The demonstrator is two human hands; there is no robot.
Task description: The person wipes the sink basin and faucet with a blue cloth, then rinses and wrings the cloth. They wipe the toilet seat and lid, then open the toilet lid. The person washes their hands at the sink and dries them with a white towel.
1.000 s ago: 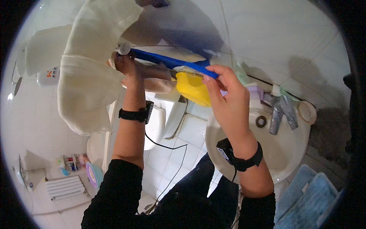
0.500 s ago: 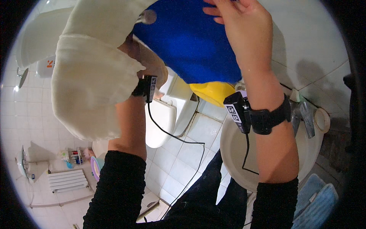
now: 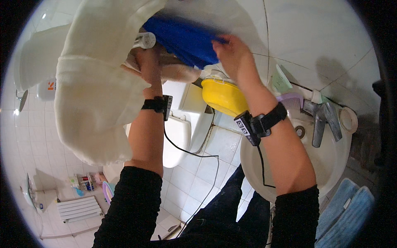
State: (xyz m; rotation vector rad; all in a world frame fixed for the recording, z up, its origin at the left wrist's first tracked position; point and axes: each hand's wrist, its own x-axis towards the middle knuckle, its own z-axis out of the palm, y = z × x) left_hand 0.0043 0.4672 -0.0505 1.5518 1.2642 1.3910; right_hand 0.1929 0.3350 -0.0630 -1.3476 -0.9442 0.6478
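White bars of a radiator [image 3: 79, 208] sit on the tiled wall, low down on the far left. Just above and to the right, a big, thick, cream cloth [image 3: 93, 91] hangs down, long and soft. Below its bottom edge, part of a small round tub [image 3: 108, 192] with a purple rim peeks out. Next comes the left hand [image 3: 148, 64], close to the cream cloth and just under the round, see-through end of a bar [image 3: 147, 40]. Its fingertips are hidden, so I cannot tell if its fingers are apart or together. A black band [image 3: 154, 104] goes around that wrist, with a thin black cord. The white toilet [image 3: 178, 142] is lower down, behind that arm. The blue cloth [image 3: 178, 37] is up high, between the two hands, bunched and a bit blurry. A yellow bowl [image 3: 221, 97] is below it. The right hand [image 3: 236, 58] has its thumb and fingers pinched together on the right edge of the blue cloth. Farther right, a purple comb [image 3: 291, 101] is at the back of the pale sink [image 3: 331, 165], near a gray tap [image 3: 320, 124]. Two fuzzy light-blue things [image 3: 345, 211] are in the bottom right corner.
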